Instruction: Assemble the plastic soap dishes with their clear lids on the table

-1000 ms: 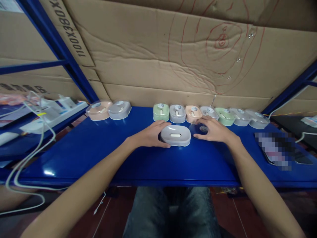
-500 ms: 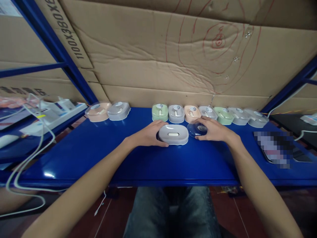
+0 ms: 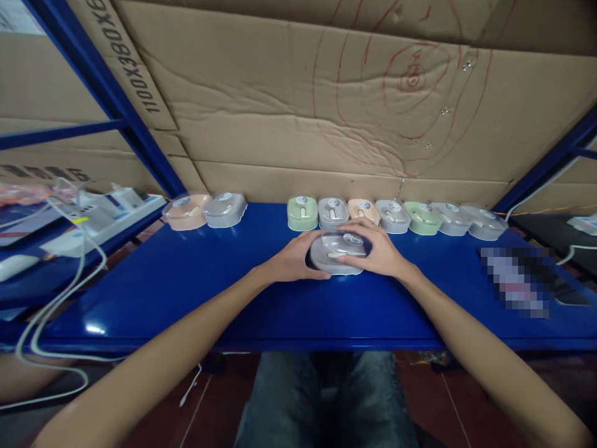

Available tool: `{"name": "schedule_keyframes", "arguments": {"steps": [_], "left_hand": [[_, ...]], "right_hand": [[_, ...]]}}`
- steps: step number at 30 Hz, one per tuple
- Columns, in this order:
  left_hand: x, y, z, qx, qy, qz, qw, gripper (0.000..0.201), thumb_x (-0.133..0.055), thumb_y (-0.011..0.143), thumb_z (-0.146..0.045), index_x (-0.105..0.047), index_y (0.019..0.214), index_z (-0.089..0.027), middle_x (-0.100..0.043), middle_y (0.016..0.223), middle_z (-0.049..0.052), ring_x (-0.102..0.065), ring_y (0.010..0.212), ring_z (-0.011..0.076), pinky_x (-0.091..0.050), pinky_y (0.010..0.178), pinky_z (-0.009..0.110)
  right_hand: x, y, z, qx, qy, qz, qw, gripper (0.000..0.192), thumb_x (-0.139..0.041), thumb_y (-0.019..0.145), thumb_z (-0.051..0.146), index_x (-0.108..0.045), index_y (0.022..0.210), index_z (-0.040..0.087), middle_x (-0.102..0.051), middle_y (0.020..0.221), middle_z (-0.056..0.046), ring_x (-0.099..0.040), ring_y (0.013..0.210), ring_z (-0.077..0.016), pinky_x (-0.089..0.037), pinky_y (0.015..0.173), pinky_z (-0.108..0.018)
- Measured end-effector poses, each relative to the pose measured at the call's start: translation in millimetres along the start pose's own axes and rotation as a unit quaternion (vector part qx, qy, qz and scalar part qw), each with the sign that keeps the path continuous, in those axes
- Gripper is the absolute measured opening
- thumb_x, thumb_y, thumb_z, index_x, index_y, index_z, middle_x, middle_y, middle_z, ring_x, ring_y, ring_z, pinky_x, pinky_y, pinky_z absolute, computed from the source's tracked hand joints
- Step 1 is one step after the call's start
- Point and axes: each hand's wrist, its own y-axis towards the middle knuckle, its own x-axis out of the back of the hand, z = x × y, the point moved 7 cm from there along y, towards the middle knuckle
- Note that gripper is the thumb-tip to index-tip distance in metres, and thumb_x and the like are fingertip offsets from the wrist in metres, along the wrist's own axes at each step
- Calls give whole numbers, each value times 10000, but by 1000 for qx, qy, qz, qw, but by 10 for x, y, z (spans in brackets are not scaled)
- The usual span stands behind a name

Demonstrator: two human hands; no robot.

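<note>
A grey oval box (image 3: 334, 260) sits on the blue table (image 3: 196, 286) in front of me, with a clear lid (image 3: 346, 242) lying on top of it. My left hand (image 3: 295, 256) grips the box's left end. My right hand (image 3: 375, 250) lies over the clear lid and the box's right side, pressing it down. Just behind them runs a row of several closed boxes (image 3: 394, 216) in green, grey and peach along the cardboard wall.
Two more closed boxes (image 3: 205, 210), peach and grey, stand at the back left. A power strip with white cables (image 3: 88, 214) lies on the left shelf. A blurred flat item (image 3: 517, 280) rests at the right. Blue rack posts (image 3: 116, 106) flank the table.
My right hand carried the clear lid from the table at the box's right onto the grey box. The box shifted slightly right; my left hand stayed on it.
</note>
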Motion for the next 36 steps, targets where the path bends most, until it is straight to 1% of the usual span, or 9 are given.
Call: {"name": "schedule_keyframes", "arguments": {"steps": [5, 8, 11, 17, 20, 23, 27, 31, 36], "left_hand": [[-39, 7, 58, 35, -29, 0, 999, 1287, -963, 651, -694, -340, 1686, -251, -453, 1709, 219, -449, 1566, 485, -397, 1243, 699], [-46, 12, 61, 42, -33, 3, 999, 1304, -970, 631, -686, -351, 1678, -215, -453, 1705, 234, -451, 1567, 481, -403, 1247, 684], [-52, 17, 52, 47, -31, 7, 998, 1305, -968, 619, -694, -363, 1672, -215, -454, 1706, 221, -455, 1564, 473, -400, 1252, 679], [-40, 27, 20, 34, -36, 5, 999, 1235, -971, 632, -650, -409, 1646, -224, -525, 1650, 210, -521, 1506, 480, -454, 1206, 657], [-39, 31, 20, 26, -40, 1, 999, 1224, -984, 630, -646, -419, 1638, -243, -534, 1646, 202, -538, 1492, 473, -467, 1191, 647], [-43, 28, 32, 33, -43, -2, 999, 1218, -995, 630, -631, -426, 1635, -243, -539, 1648, 185, -523, 1506, 461, -446, 1214, 627], [-35, 21, 6, 31, -53, -3, 998, 1134, -995, 655, -592, -474, 1600, -244, -615, 1580, 146, -578, 1454, 427, -470, 1191, 564], [-13, 19, -39, 22, -65, -7, 998, 1101, -1001, 648, -562, -506, 1575, -232, -646, 1538, 141, -613, 1409, 415, -493, 1152, 537], [-13, 22, -43, 23, -66, -8, 998, 1069, -1001, 648, -559, -531, 1546, -220, -668, 1500, 132, -629, 1379, 402, -486, 1154, 522]], "right_hand": [[-148, -26, 19, 20, 7, 12, 1000, 647, -921, 807, 586, -739, 1366, 316, -710, 1343, -104, -700, 1265, -344, -561, 1132, -572], [-189, -35, -1, 13, 3, 20, 1000, 669, -927, 797, 595, -731, 1375, 320, -695, 1371, -101, -690, 1286, -347, -549, 1147, -579], [-211, -36, 3, 14, 8, 23, 1000, 675, -930, 796, 596, -726, 1382, 332, -694, 1369, -97, -683, 1292, -349, -552, 1141, -579], [-216, -32, 25, 22, -1, 23, 999, 690, -946, 781, 582, -727, 1378, 313, -694, 1360, -107, -680, 1284, -351, -559, 1127, -561], [-225, -36, 21, 22, -11, 28, 999, 691, -943, 787, 572, -719, 1390, 319, -685, 1373, -106, -666, 1300, -358, -551, 1136, -570], [-234, -41, 14, 32, -14, 26, 999, 696, -938, 792, 577, -716, 1399, 320, -680, 1370, -109, -659, 1302, -364, -544, 1137, -572], [-242, -44, 6, 44, -18, 18, 999, 715, -948, 778, 577, -715, 1402, 320, -685, 1344, -111, -661, 1273, -370, -548, 1109, -572], [-250, -48, 8, 48, -18, 16, 999, 700, -950, 781, 577, -717, 1392, 326, -684, 1337, -105, -662, 1268, -363, -547, 1107, -572], [-258, -60, -2, 52, -15, 17, 998, 694, -940, 791, 611, -736, 1392, 331, -678, 1359, -110, -655, 1283, -369, -527, 1135, -588]]}}
